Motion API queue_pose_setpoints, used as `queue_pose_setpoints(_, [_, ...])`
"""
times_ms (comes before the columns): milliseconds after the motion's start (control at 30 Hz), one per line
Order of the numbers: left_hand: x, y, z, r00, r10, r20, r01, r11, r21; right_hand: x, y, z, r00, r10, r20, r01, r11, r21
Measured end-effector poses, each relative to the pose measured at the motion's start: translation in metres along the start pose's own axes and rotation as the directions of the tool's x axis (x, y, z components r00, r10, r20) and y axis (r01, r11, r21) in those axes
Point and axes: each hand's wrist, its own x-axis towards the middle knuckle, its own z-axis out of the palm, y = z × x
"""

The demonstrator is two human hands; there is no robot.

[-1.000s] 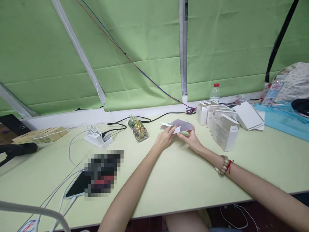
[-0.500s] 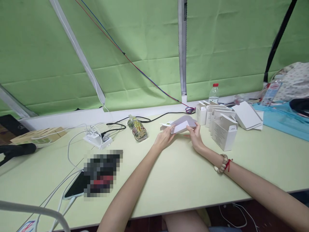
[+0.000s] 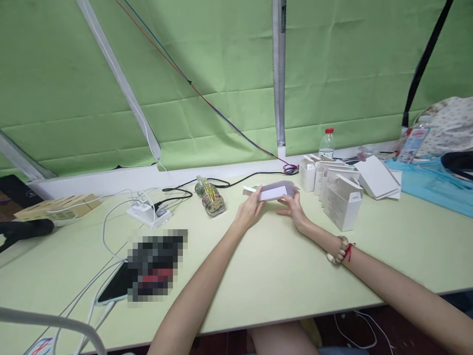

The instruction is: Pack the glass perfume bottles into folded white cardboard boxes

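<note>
A small white carton (image 3: 275, 191) is held just above the pale green table (image 3: 258, 276), partly opened out from flat. My left hand (image 3: 248, 213) grips its left end with fingers curled round it. My right hand (image 3: 293, 209) holds the right end from below, fingers bent against it; a bead bracelet with a red thread sits on that wrist. Right of the carton stand several upright white boxes (image 3: 342, 202) with open top flaps.
Small glass bottles (image 3: 211, 198) lie left of my hands. A white power strip (image 3: 150, 213) with cables, a blurred-out phone (image 3: 155, 264), a water bottle (image 3: 327, 143), flat white cartons (image 3: 379, 176) and a blue cloth (image 3: 436, 185) surround the work spot.
The flat carton has been pushed open into a box shape and lifted slightly; my right hand shifted under its right end.
</note>
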Motion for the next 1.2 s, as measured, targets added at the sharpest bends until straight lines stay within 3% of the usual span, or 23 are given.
queue_pose_setpoints(233, [0.000,0.001,-0.002,1.000,-0.017,0.023,0.017,1.000,0.027,0.001,-0.006,0.002,0.991,0.128,0.028,-0.129,0.990,0.055])
queue_pose_setpoints(500, [0.000,-0.002,0.001,0.999,0.039,0.019,-0.040,0.999,0.036,0.000,-0.006,0.001,0.996,0.089,0.023,-0.090,0.995,0.034])
queue_pose_setpoints(733, [0.000,0.005,-0.001,0.984,0.168,0.057,-0.176,0.961,0.215,-0.001,-0.005,0.001,0.994,0.078,-0.078,-0.075,0.996,0.039])
queue_pose_setpoints(900, [0.000,0.005,0.001,0.976,0.212,0.040,-0.216,0.954,0.208,0.003,-0.005,-0.001,0.985,0.084,-0.152,-0.084,0.996,0.009])
queue_pose_setpoints(967, [0.000,0.001,0.003,0.985,0.169,0.030,-0.172,0.973,0.156,0.004,-0.006,-0.002,0.980,0.061,-0.187,-0.067,0.997,-0.028])
queue_pose_setpoints(1133, [-0.001,-0.008,0.007,0.993,-0.118,0.015,0.117,0.991,0.064,0.004,-0.008,-0.002,0.974,0.039,-0.225,-0.058,0.995,-0.079])
queue_pose_setpoints(1200, [0.000,-0.011,0.010,0.991,-0.136,0.020,0.135,0.990,0.033,0.004,-0.009,-0.002,0.968,0.053,-0.246,-0.077,0.993,-0.088])
